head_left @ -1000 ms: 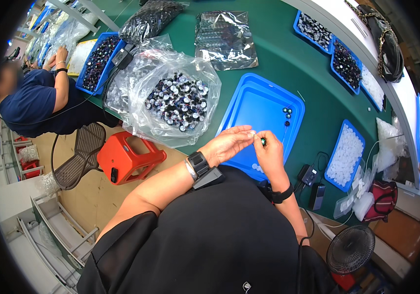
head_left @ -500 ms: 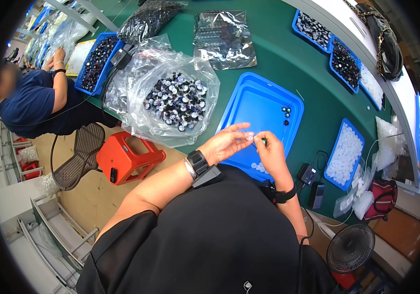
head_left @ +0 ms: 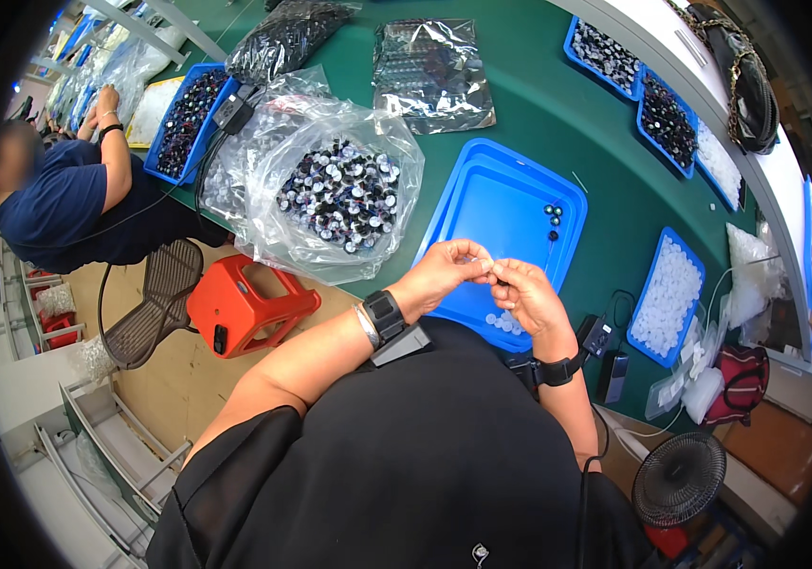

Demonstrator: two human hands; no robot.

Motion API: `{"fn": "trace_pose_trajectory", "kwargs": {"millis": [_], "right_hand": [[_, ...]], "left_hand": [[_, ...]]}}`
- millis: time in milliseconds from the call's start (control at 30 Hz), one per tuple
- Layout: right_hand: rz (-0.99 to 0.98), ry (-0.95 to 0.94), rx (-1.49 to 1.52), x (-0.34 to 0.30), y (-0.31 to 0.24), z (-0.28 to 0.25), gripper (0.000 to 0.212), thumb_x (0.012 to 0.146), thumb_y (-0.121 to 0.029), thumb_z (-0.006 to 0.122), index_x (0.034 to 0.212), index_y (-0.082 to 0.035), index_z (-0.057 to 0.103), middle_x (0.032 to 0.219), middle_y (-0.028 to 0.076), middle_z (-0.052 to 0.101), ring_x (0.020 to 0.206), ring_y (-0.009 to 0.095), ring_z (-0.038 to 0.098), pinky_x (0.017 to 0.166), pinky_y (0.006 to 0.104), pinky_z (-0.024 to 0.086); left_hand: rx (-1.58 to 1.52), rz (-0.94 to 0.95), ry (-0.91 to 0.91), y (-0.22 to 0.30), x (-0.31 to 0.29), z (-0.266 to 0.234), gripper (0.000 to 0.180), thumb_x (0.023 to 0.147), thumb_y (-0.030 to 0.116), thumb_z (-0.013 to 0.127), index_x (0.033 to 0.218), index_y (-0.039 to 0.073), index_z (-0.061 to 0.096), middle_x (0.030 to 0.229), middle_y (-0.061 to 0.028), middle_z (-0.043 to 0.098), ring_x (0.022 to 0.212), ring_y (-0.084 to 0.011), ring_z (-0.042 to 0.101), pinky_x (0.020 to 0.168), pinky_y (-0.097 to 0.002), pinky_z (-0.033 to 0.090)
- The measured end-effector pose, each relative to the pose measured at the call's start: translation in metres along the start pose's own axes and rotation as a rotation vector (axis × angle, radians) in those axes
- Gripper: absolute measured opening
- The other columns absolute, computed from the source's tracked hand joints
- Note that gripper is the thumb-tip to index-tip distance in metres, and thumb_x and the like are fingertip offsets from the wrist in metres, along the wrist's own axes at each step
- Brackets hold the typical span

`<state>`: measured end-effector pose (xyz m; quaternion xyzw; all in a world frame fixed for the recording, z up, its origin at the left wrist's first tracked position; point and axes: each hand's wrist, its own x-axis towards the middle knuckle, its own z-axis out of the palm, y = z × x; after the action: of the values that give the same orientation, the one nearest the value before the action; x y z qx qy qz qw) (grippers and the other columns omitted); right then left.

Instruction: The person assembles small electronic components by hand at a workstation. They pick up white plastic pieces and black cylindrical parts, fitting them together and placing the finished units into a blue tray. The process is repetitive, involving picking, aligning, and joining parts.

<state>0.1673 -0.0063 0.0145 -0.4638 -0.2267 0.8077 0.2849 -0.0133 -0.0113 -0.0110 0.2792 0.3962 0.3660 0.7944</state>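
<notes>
Above the near part of a blue tray (head_left: pixel 482 204), my two hands meet fingertip to fingertip. My left hand (head_left: pixel 441 277) is closed in a pinch on a small clear piece (head_left: pixel 488 266), mostly covered by the fingers. My right hand (head_left: pixel 531 298) pinches at the same spot; whatever its fingertips hold is hidden. Several dark, shiny round parts (head_left: pixel 554 220) lie at the tray's right side. A cluster of small translucent white pieces (head_left: pixel 504 322) rests at its near edge, just below my hands.
An open clear bag of dark-and-clear round parts (head_left: pixel 339 194) stands left of the tray. A blue bin of white pieces (head_left: pixel 666 299) is at right, near a black adapter (head_left: pixel 593 334). A co-worker (head_left: pixel 64 194) works at far left, beyond a red stool (head_left: pixel 249 305).
My left fingers have curled from spread to a pinch. My right hand has turned, and its fingertips now meet the left ones. The co-worker's arm has shifted slightly.
</notes>
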Motion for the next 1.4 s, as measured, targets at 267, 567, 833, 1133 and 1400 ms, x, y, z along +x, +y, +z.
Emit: {"fn": "trace_pose_trajectory", "kwargs": {"millis": [267,567,833,1133,1400], "right_hand": [[-0.233,0.14,-0.382,0.0,0.009,0.004,0.012,0.088,-0.014,0.059,0.086,-0.002,0.059,0.066,-0.001,0.054,0.055,0.005,0.047,0.048,0.0188,0.038],[-0.197,0.144,-0.386,-0.004,0.004,0.006,0.011,0.087,-0.013,0.06,0.083,-0.002,0.06,0.065,-0.002,0.053,0.054,0.004,0.045,0.047,0.0182,0.036],[-0.215,0.174,-0.367,-0.001,0.006,0.008,0.008,0.086,-0.008,0.057,0.082,-0.002,0.06,0.065,-0.002,0.053,0.054,0.004,0.046,0.047,0.0183,0.035],[-0.298,0.234,-0.476,0.002,0.011,0.009,0.008,0.085,-0.006,0.058,0.08,0.0,0.061,0.064,-0.002,0.055,0.055,0.003,0.047,0.047,0.0194,0.036],[-0.423,0.371,-0.703,0.001,0.016,0.016,0.008,0.083,-0.007,0.06,0.08,0.0,0.062,0.064,0.001,0.057,0.057,0.005,0.049,0.05,0.0233,0.04]], "left_hand": [[-0.292,-0.156,0.042,-0.002,0.003,-0.004,0.015,0.091,0.012,0.059,0.101,0.001,0.06,0.099,-0.0064,0.061,0.094,-0.0144,0.06,0.086,-0.0266,0.051],[-0.5,-0.211,0.038,-0.008,0.006,-0.013,0.021,0.09,0.017,0.061,0.105,0.002,0.059,0.1,-0.0061,0.061,0.093,-0.0144,0.06,0.084,-0.0247,0.052],[-0.521,-0.301,0.017,0.0,0.001,-0.009,0.021,0.089,0.019,0.063,0.104,0.003,0.059,0.093,-0.0046,0.062,0.084,-0.0141,0.062,0.072,-0.0242,0.053],[-0.514,-0.268,0.027,-0.007,0.004,-0.013,0.021,0.089,0.017,0.063,0.104,0.003,0.059,0.091,-0.0045,0.062,0.085,-0.0134,0.062,0.072,-0.0241,0.053],[-0.471,-0.269,0.073,-0.006,0.004,-0.01,0.019,0.088,0.016,0.064,0.103,0.005,0.059,0.094,-0.0036,0.062,0.086,-0.0126,0.061,0.074,-0.0248,0.052]]}}
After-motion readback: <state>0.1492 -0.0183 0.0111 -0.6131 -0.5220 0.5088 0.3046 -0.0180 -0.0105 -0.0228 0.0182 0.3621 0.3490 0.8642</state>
